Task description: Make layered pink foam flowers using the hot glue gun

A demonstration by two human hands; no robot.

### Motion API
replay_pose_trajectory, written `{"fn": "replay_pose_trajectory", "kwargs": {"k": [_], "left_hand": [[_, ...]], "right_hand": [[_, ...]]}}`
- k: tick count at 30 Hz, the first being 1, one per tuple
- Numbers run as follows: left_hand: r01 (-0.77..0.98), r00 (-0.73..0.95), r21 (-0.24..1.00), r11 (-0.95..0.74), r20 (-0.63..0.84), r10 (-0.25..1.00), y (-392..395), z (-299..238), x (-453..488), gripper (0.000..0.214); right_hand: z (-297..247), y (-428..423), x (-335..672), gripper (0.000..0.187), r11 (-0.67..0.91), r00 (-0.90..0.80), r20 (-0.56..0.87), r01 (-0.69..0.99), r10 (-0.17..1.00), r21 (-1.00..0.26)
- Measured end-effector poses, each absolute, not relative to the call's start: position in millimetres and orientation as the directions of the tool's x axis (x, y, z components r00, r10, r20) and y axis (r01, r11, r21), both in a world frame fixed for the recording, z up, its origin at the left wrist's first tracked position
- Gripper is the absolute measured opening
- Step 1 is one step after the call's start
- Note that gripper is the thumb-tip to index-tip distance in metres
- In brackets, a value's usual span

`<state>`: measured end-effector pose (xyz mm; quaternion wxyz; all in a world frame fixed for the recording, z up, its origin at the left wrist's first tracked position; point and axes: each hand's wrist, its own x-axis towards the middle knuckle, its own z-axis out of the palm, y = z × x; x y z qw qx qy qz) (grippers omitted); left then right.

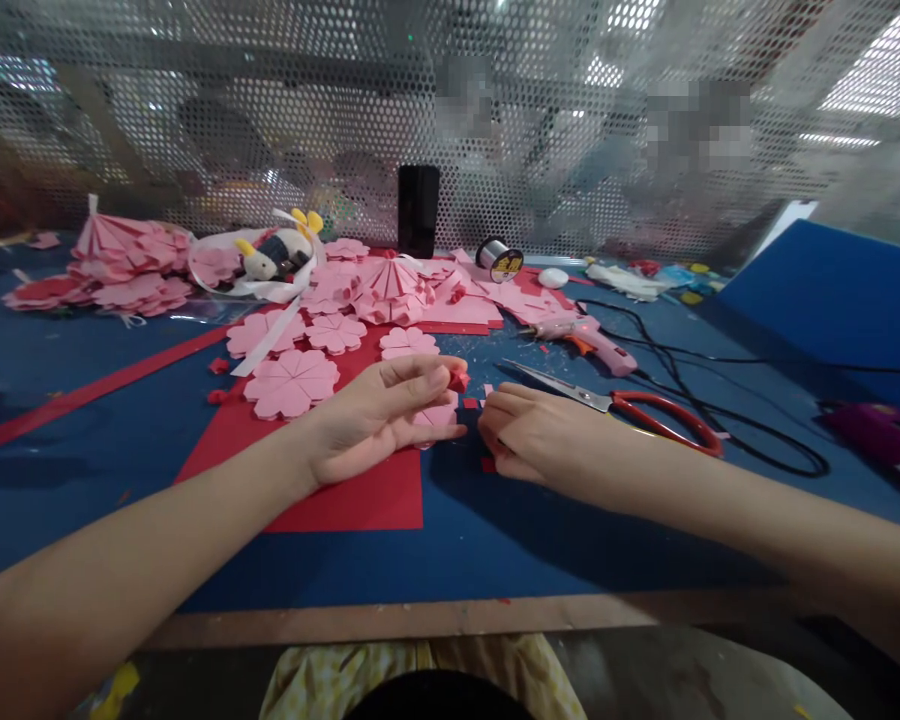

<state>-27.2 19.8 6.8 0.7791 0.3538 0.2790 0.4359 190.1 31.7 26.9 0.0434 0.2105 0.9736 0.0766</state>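
Note:
My left hand (382, 410) pinches a small folded red paper piece (458, 379) between thumb and fingertips, above the pink paper flowers (292, 382). Under its wrist lies a sheet of red paper (352, 495). My right hand (529, 430) rests low over the blue table with its fingers curled together; what is in them, if anything, is hidden. Small red and pink paper scraps (470, 403) lie between the two hands. Right behind my right hand are scissors with red handles (667, 415), their blades pointing left.
A pink glue gun (589, 338) with a black cord (765, 430) lies at the right. Behind are pleated pink paper pieces (390, 290), a spool of line (499, 260) and an upright phone (418, 210). A blue panel (832, 300) leans at right, before a perforated metal screen (330, 130).

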Motion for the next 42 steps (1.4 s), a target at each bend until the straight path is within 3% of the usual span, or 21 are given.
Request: {"fn": "replay_pose_trajectory", "kwargs": {"k": [6,9,14,20,23,30,35,42], "left_hand": [[-0.453,0.444,0.826,0.336,-0.118,0.888,22.3,0.6,-26.1,0.030],[-0.469,0.436,0.815,0.339,-0.120,0.892,22.6,-0.6,-25.1,0.030],[-0.452,0.454,0.826,0.337,-0.113,0.884,22.6,-0.4,-25.0,0.027],[-0.528,0.405,0.793,0.304,-0.080,0.911,23.9,-2.2,-22.4,0.025],[-0.621,0.340,0.732,0.281,-0.071,0.938,25.3,-3.2,-20.9,0.021],[-0.733,0.280,0.624,0.271,-0.086,0.956,26.6,-1.7,-20.1,0.008],[-0.768,0.275,0.585,0.259,-0.063,0.959,26.1,-1.4,-21.9,0.010],[-0.764,0.281,0.585,0.274,-0.080,0.956,27.0,-0.7,-22.9,0.009]], "right_hand": [[24.6,27.0,201.2,0.003,0.772,-0.780,0.002,0.620,0.626,-0.141],[22.1,24.3,206.2,0.006,0.690,-0.721,-0.004,0.666,0.693,-0.283],[21.2,22.2,206.6,0.016,0.645,-0.681,0.047,0.667,0.731,-0.373],[21.1,32.0,199.3,0.016,0.784,-0.779,0.164,0.547,0.605,-0.295],[18.3,36.1,190.5,0.016,0.818,-0.816,0.138,0.521,0.562,-0.244],[18.6,24.4,171.8,0.015,0.746,-0.748,0.009,0.662,0.664,-0.070],[15.4,21.7,165.9,0.016,0.795,-0.804,0.006,0.590,0.595,0.141],[19.1,28.8,157.8,0.012,0.774,-0.779,-0.033,0.615,0.626,0.152]]}}
